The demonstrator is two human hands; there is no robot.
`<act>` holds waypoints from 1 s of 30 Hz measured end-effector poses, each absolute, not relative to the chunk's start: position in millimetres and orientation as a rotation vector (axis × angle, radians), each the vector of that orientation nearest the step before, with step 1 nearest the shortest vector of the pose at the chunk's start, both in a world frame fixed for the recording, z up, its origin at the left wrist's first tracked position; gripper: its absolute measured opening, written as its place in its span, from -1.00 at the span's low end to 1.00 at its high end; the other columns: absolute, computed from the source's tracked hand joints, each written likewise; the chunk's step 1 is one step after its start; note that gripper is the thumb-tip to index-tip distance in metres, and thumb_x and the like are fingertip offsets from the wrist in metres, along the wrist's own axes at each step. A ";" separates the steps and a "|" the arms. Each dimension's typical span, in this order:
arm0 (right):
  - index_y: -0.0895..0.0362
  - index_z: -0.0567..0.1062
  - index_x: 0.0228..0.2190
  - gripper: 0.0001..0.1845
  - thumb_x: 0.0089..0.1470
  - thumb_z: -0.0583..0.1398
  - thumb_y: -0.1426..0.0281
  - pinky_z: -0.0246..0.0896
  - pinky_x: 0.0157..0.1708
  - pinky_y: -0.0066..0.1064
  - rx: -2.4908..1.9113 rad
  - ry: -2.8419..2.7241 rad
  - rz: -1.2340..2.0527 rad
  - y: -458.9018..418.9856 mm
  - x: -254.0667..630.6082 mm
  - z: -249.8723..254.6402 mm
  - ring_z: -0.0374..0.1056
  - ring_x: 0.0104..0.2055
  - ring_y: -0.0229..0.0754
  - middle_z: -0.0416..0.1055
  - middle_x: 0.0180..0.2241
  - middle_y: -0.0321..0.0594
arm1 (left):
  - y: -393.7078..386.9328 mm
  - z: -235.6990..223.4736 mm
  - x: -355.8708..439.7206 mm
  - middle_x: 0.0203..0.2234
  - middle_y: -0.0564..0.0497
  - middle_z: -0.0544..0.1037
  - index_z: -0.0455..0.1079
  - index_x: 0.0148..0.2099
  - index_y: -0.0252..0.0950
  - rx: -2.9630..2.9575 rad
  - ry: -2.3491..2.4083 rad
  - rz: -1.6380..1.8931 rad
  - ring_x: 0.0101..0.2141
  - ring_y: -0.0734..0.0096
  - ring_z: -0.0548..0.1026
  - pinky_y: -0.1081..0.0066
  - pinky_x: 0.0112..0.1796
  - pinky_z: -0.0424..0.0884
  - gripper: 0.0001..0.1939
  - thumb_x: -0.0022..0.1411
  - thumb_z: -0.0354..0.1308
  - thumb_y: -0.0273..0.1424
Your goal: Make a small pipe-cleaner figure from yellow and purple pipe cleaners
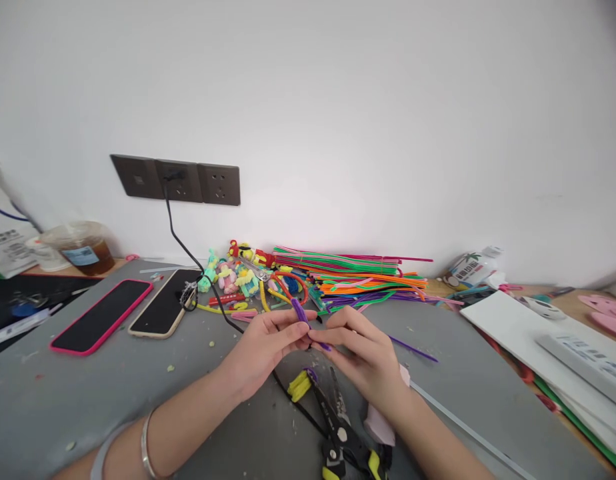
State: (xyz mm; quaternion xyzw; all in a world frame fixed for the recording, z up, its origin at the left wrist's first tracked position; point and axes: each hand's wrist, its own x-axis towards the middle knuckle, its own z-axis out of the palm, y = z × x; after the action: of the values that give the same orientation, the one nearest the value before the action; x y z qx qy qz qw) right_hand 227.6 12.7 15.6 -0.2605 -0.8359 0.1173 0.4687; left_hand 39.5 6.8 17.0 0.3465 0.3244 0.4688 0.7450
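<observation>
Fingers of the left hand (258,350) and right hand (371,357) pinch the purple pipe cleaner (299,311), right of the pink-cased phone (103,317); likely light, soft and bendable, best pinched near its ends.

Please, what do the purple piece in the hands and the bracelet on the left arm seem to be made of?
The purple piece looks like pipe cleaner, matt and velvety, probably fibre over wire. The bracelet seems polished metal, for it gleams silver; which metal, I cannot tell.
</observation>
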 end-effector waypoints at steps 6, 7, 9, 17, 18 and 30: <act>0.04 0.60 -0.22 -0.83 0.18 0.23 0.48 0.24 -0.43 -0.39 -0.706 -1.926 0.640 16.3 223.1 12.5 0.31 -0.37 -0.21 0.37 -0.38 -0.21 | 9.9 12.4 39.9 -0.48 0.08 0.54 0.48 -0.37 -0.36 0.667 0.731 1.079 -0.44 0.57 0.49 0.51 -0.27 0.46 -0.73 -0.03 0.48 -0.35; 0.04 0.61 -0.26 -0.87 0.17 0.25 0.46 0.23 -0.44 -0.39 -0.713 -1.902 0.661 16.7 222.3 11.7 0.30 -0.38 -0.21 0.37 -0.40 -0.22 | 9.7 12.7 39.5 -0.49 0.08 0.54 0.47 -0.38 -0.36 0.681 0.735 1.071 -0.44 0.57 0.49 0.51 -0.28 0.46 -0.73 -0.02 0.47 -0.34; 0.06 0.61 -0.33 -0.93 0.14 0.28 0.42 0.20 -0.46 -0.39 -0.741 -1.854 0.672 17.1 220.5 10.9 0.28 -0.40 -0.22 0.34 -0.42 -0.23 | 9.6 13.7 38.0 -0.47 0.07 0.54 0.47 -0.38 -0.36 0.723 0.740 1.037 -0.43 0.56 0.49 0.52 -0.30 0.46 -0.72 -0.02 0.47 -0.31; 0.08 0.57 -0.47 -0.83 0.10 0.32 0.26 0.10 -0.49 -0.41 -0.834 -1.775 0.773 16.8 216.4 14.2 0.23 -0.42 -0.22 0.27 -0.44 -0.26 | 12.9 17.8 33.3 -0.53 0.06 0.56 0.47 -0.41 -0.35 0.806 0.784 0.938 -0.48 0.56 0.48 0.52 -0.37 0.44 -0.69 -0.07 0.49 -0.27; 0.08 0.55 -0.47 -0.81 0.09 0.32 0.25 0.10 -0.48 -0.41 -0.829 -1.772 0.797 16.8 216.3 14.4 0.22 -0.41 -0.22 0.27 -0.44 -0.26 | 12.9 18.8 33.7 -0.53 0.06 0.56 0.48 -0.41 -0.36 0.813 0.791 0.938 -0.50 0.56 0.48 0.53 -0.37 0.42 -0.68 -0.08 0.49 -0.27; 0.08 0.43 -0.32 -0.66 -0.03 0.39 0.18 0.19 -0.40 -0.44 -0.809 -1.610 1.335 18.8 216.4 12.2 0.22 -0.40 -0.25 0.29 -0.43 -0.33 | 14.9 17.5 30.3 -0.57 0.02 0.57 0.59 -0.41 -0.36 1.005 0.787 0.846 -0.50 0.49 0.49 0.48 -0.37 0.40 -0.71 -0.09 0.48 -0.24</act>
State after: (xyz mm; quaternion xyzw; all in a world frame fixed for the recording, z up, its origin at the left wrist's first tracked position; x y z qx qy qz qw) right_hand 216.4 18.8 12.2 -0.3250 -0.6466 0.5360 0.4347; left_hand 30.3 14.9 17.5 0.4549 0.3562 0.3827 0.7209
